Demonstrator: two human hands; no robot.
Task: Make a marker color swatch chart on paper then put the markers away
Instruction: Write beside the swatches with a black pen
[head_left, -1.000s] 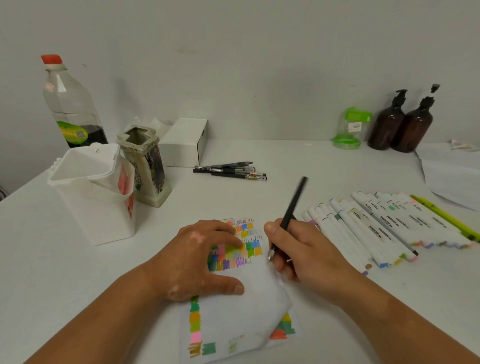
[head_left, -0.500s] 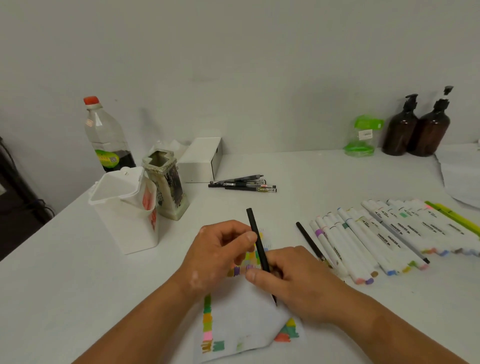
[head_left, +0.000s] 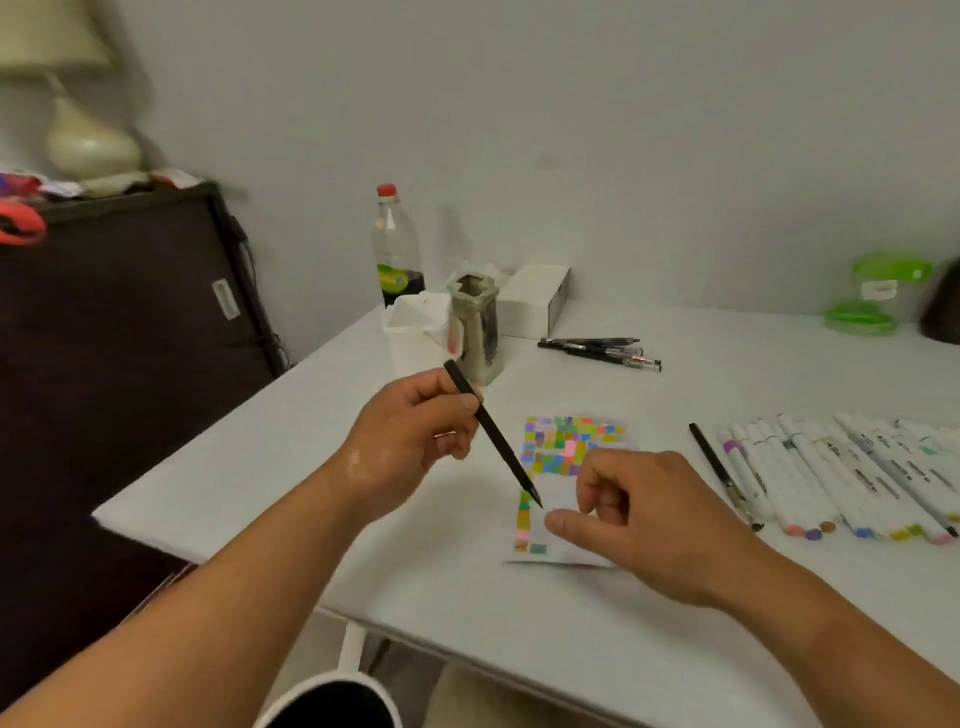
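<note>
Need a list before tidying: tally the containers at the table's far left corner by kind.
Clear plastic bottle with red cap: 1
White plastic tub: 1
Grey square ceramic pen holder: 1
White cardboard box: 1
Total: 4

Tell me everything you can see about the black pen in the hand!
The black pen is thin, straight and dark all over, plastic by its look, narrowing to a pointed tip. The left hand pinches it near its upper end. It slants, with its top up toward the far left and its tip down over the paper with colour squares, close to the thumb of the right hand. Whether the tip touches the paper cannot be told.
</note>
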